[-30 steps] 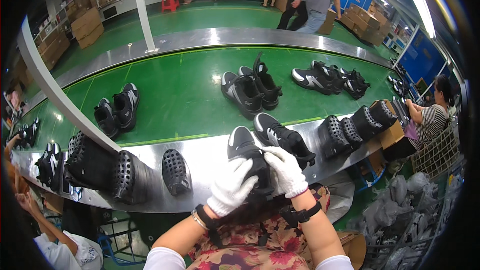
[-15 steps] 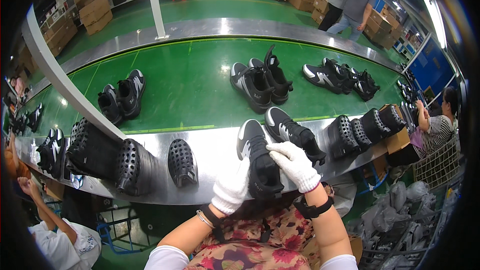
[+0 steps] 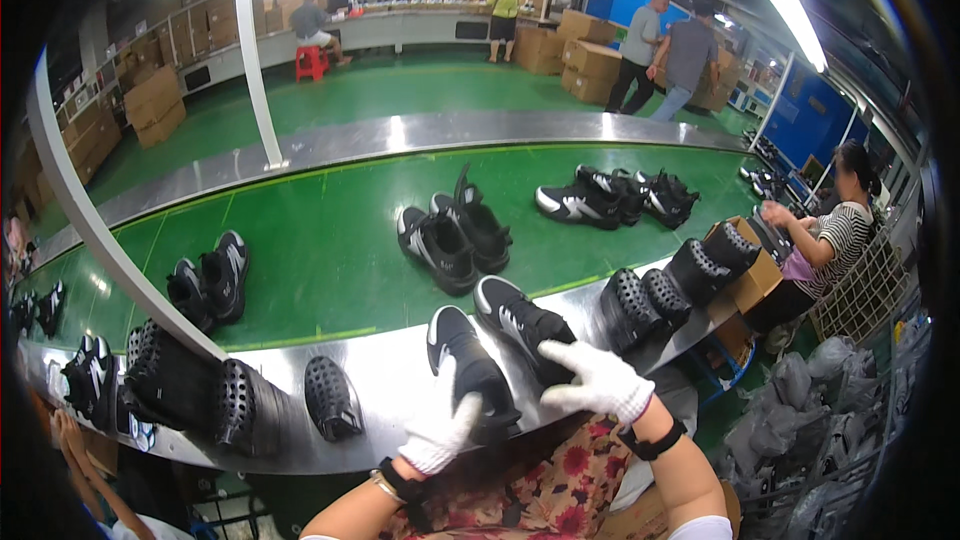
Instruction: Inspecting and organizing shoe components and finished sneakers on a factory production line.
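Two black sneakers with silver-white toes stand side by side on the metal ledge in front of me. My left hand [image 3: 440,428], in a white knit glove, is at the near left side of the left sneaker [image 3: 462,352]. Its thumb and fingers are spread, and I cannot tell if it touches the shoe. My right hand [image 3: 600,380], gloved the same way, is open beside the heel end of the right sneaker [image 3: 515,312], fingers pointing left. Neither hand grips anything. A single black perforated shoe insert [image 3: 331,400] lies left of the sneakers.
Stacked black inserts stand on the metal ledge [image 3: 385,350] at left [image 3: 240,405] and right [image 3: 640,305]. Beyond, a green conveyor belt [image 3: 340,240] carries sneaker pairs [image 3: 445,245]. A white post [image 3: 85,200] rises at left. A co-worker [image 3: 840,230] sits at right, near plastic bags [image 3: 790,400].
Both hands have come away from their hold on the left sneaker and opened, moving apart. The view has shifted up and to the right. The belt sneakers appear lower and farther left.
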{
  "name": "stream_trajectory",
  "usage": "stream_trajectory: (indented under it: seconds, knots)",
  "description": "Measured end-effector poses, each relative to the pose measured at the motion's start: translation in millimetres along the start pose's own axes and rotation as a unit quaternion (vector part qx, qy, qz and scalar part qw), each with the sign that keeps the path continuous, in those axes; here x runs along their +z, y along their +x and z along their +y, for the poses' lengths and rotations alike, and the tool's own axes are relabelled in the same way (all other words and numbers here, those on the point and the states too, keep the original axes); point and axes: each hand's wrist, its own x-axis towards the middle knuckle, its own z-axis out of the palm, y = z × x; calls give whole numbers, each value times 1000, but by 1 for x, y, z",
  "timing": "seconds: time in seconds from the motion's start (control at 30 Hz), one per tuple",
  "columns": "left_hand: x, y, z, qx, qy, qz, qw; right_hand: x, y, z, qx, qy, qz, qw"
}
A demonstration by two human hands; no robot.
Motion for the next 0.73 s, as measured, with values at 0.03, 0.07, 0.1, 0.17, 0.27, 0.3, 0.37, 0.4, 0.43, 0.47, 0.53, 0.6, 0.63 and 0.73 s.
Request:
stream_trajectory:
  seconds: [0.03,0.07,0.1,0.17,0.27,0.3,0.37,0.4,0.43,0.47,0.53,0.6,0.63,0.73]
  knots:
    - [6,10,6,-52,-18,-45,997,-1,-1,-2,-3,-15,-43,999]
    - [14,18,12,-36,-48,-30,998,5,-1,-5,-29,-30,-53,998]
    - [23,29,16,-45,-72,-67,994,15,-2,-9,-35,-63,-46,996]
    - [34,34,22,87,63,65,992,32,4,-18,4,-161,-17,987]
    - [23,21,10,50,-41,37,997,24,10,-30,24,-160,0,987]
    - [19,11,6,31,-118,39,992,16,15,-36,-19,-129,32,991]
    - [5,-15,-7,-14,-91,44,995,-6,18,-55,-14,-93,41,995]
    - [-1,-23,-15,16,-35,83,996,-16,21,-66,-41,-52,61,996]
    - [-7,-36,-21,1,-41,95,995,-21,30,-79,-96,-67,86,989]
    - [-10,-46,-27,-3,-28,94,995,-23,45,-91,-133,-49,98,985]
    - [-9,-53,-37,1,-35,98,995,-14,83,-114,-183,-32,117,975]
    - [-5,-56,-44,11,-43,97,994,12,138,-138,-209,-52,120,969]
    - [-2,-56,-48,49,-23,106,993,29,167,-151,-243,-55,135,959]
    - [8,-61,-63,50,-14,110,993,88,249,-186,-191,-112,96,970]
